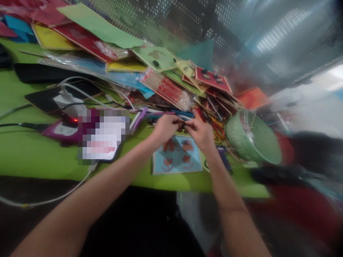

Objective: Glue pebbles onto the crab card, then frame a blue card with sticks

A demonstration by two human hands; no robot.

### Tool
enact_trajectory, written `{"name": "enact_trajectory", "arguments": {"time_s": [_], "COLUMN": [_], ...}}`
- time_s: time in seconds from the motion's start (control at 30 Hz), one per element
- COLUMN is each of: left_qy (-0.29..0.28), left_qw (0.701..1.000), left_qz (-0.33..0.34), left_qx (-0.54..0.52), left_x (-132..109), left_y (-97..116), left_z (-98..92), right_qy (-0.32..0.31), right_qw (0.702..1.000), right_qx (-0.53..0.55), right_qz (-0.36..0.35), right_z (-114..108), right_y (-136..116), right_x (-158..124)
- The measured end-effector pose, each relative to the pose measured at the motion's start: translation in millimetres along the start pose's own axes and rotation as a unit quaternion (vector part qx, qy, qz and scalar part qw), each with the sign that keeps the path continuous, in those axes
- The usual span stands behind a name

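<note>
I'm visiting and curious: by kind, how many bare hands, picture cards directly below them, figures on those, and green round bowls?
Bare left hand and bare right hand: 2
Light-blue rectangular card: 1
Orange-brown figures on it: 4
Green round bowl: 1
Total: 8

The left hand (166, 127) and right hand (201, 134) are pinching a small dark piece (183, 124) above a light-blue card (177, 166). The card is lying on the green tabletop (32, 153). A green bowl (245, 139) is sitting rightward; a partly pixelated phone (105, 137) is resting leftward.
</note>
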State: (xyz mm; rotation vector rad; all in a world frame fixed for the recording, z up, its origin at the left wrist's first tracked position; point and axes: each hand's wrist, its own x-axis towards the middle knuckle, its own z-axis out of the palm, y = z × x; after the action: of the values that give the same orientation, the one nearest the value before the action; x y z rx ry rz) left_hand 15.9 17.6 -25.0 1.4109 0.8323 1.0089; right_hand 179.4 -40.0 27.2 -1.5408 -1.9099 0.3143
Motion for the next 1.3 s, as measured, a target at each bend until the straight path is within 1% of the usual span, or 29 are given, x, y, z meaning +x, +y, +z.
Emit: {"name": "enact_trajectory", "arguments": {"time_s": [0.13,0.3,0.43,0.53,0.6,0.83,0.93,1.07,1.2,1.3], "left_qy": [0.0,-0.003,-0.006,0.0,0.006,0.011,0.013,0.031,0.035,0.032], "left_qw": [1.0,1.0,1.0,1.0,1.0,1.0,1.0,0.997,0.991,0.994], "left_qz": [0.0,0.009,0.002,0.001,0.001,0.003,0.004,-0.013,-0.039,-0.032], "left_qx": [0.02,0.012,-0.006,-0.017,-0.021,-0.018,-0.016,-0.072,-0.119,-0.104], "left_x": [-2,-1,0,0,0,-1,-1,-1,0,1], "left_y": [5,4,3,4,4,4,6,11,14,14], "left_z": [-0.7,-0.6,-1.1,-1.6,-1.8,-1.7,0.2,3.5,3.1,0.9], "right_qy": [0.005,0.018,0.019,0.011,0.012,0.038,0.055,0.079,0.066,0.047], "right_qw": [1.0,1.0,0.998,0.991,0.988,0.993,0.989,0.979,0.974,0.977], "right_qx": [-0.009,0.003,0.059,0.119,0.137,0.096,0.115,0.162,0.194,0.188], "right_qz": [-0.007,-0.007,0.025,0.061,0.07,0.055,0.071,0.099,0.1,0.086], "right_z": [1,3,4,6,8,12,14,16,14,12], "right_y": [-2,-4,0,5,7,5,3,3,5,7], "right_x": [-1,-2,-1,0,1,-1,-1,1,4,4]}}
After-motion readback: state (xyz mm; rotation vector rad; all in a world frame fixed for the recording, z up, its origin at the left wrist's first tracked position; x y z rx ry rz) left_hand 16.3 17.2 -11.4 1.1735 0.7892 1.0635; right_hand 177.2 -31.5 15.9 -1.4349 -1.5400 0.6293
